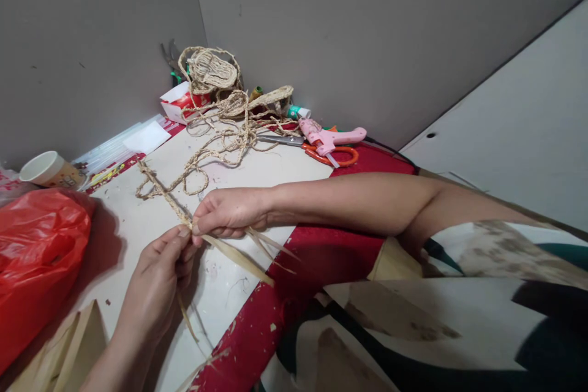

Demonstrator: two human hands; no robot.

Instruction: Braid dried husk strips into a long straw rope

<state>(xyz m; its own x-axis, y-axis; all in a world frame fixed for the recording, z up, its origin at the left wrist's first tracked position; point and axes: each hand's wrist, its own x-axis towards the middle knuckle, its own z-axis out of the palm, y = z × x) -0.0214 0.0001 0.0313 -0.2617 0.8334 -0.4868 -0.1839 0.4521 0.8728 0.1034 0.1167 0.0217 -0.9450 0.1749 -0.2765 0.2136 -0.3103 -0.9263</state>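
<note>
1. The pale braided straw cord lies on the white counter, just right of the crumpled red plastic bag.
2. The left hand and right hand pinch its near end, fingers narrow, where flat loose straw strips trail out.
3. It looks light, limp and easily frayed, so it is best gripped where the braid ends.

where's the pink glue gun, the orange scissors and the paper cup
pink plastic glue gun (327,136), head view, on its body
orange-handled metal scissors (321,158), head view, on a handle
white paper cup (57,177), head view, on its side wall
</note>
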